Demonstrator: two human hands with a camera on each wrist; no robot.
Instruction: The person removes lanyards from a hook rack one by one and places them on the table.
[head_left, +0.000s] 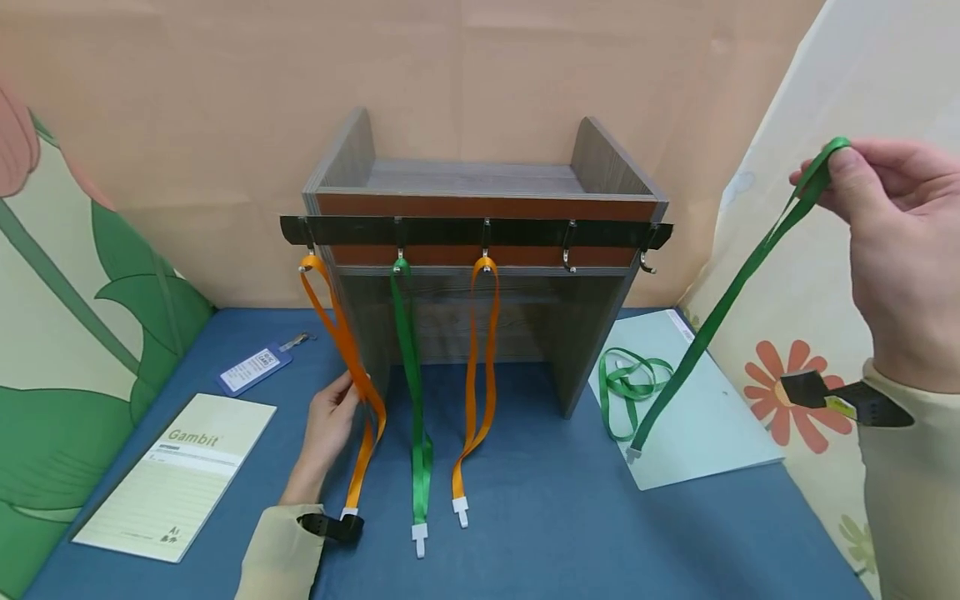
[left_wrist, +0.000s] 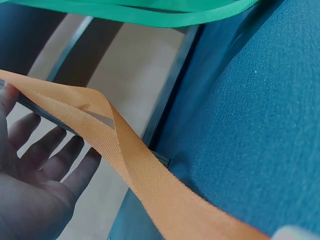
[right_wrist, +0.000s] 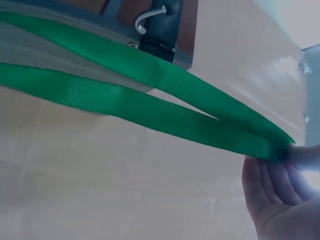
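My right hand point(head_left: 900, 217) is raised at the right and pinches the top loop of a green lanyard point(head_left: 738, 292) between thumb and fingers. Its two strands point(right_wrist: 125, 102) run away from the hand in the right wrist view, and its pale clip end hangs over the papers. My left hand point(head_left: 330, 412) is beside an orange lanyard point(head_left: 341, 329) hung on the leftmost hook. In the left wrist view its thumb is at the strap and the other fingers point(left_wrist: 60, 160) extend loosely below it. Another green lanyard point(head_left: 408, 350) and another orange lanyard point(head_left: 491, 358) hang on the following hooks.
A black hook rail point(head_left: 525, 230) spans the grey wooden shelf point(head_left: 592, 333); its two rightmost hooks bear nothing. A coiled green lanyard point(head_left: 626, 383) lies on pale sheets point(head_left: 705, 433) at right. At left are a blue badge holder point(head_left: 255, 369) and a notepad point(head_left: 176, 479).
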